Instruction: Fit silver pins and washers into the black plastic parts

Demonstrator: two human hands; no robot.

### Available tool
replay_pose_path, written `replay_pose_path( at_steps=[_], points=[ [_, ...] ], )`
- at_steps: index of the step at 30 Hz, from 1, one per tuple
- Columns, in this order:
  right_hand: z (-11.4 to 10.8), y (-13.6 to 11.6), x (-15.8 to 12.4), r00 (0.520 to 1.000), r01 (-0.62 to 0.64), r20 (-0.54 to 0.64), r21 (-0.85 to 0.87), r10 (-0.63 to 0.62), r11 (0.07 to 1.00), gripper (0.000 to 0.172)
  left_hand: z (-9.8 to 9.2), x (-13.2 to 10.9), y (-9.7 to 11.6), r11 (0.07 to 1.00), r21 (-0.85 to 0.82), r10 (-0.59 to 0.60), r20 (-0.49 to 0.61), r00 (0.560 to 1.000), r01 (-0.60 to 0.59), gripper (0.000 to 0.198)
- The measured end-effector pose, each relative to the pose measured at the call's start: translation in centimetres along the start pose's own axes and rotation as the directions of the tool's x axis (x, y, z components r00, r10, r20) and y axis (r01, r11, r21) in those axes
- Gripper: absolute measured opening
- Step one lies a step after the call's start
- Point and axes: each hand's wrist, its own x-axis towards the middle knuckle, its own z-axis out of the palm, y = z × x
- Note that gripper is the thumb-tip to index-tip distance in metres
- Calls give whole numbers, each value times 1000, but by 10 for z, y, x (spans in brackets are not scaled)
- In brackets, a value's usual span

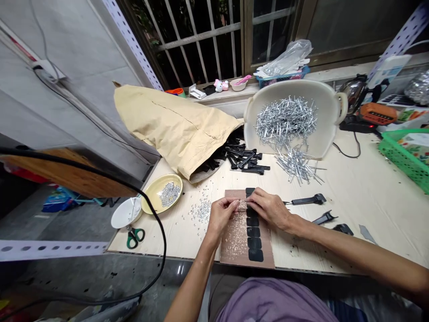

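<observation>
Over a brown board (234, 259) my two hands meet, fingertips close together. My right hand (270, 206) is closed in a pinch on a thin metal pin (243, 200), which points toward the left hand. My left hand (221, 217) is also closed, thumb against fingers; whatever small piece it grips is hidden. A column of black rounded squares (254, 232) runs down the board's right side, and its left side is worn and speckled. Small shiny metal pieces (203, 210) lie scattered left of the board. Beyond my right forearm rests a black plastic part (308, 200) with a metal tip.
Metal pins (286, 120) spill from a tilted white basin (325, 129). Black parts (246, 156) slide out of a paper sack (174, 125). At left are a yellow bowl (151, 201), a white dish (120, 217) and green-handled scissors (134, 237). A green basket (402, 161) stands right; a black cable (164, 243) hangs in front.
</observation>
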Motion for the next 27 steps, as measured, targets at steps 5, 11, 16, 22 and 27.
replay_pose_path(
  at_steps=[5,11,16,22,27],
  points=[
    [-13,26,-33,996,-93,5,-21,94,995,25,11,-3,-14,993,115,4,61,998,-11,43],
    [-7,39,-37,994,-110,19,-35,111,993,26,7,-4,-26,911,381,201,-79,976,-156,31],
    [0,48,-23,997,-75,13,-74,76,994,27,8,-8,-32,850,484,316,-155,936,-206,27],
    [6,37,-35,1000,23,18,-131,-21,991,30,13,-10,-35,856,473,343,-222,913,-206,27],
    [0,19,-52,907,391,187,-37,-378,920,30,15,-9,-35,875,437,340,-249,907,-208,26]
  ],
)
